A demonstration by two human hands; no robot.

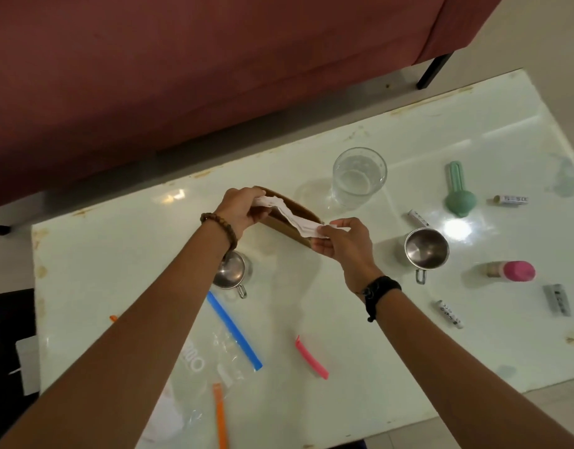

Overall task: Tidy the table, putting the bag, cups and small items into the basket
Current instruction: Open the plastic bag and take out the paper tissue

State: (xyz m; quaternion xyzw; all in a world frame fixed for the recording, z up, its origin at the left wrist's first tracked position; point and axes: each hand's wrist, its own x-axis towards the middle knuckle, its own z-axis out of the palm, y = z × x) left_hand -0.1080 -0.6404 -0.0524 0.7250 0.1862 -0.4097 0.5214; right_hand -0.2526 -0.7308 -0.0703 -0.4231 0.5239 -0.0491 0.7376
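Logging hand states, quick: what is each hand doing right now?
Left hand: closed, pinching one end of the crumpled white paper.
Right hand: closed, pinching its other end.

The left forearm is covering part of a steel cup [231,273] at centre left. The hands [243,207] are hiding part of the brown bag [292,218]. At the bottom edge, the orange clip [220,416] is getting cut off. Print on the small tubes [447,314] at right is staying too small to read.
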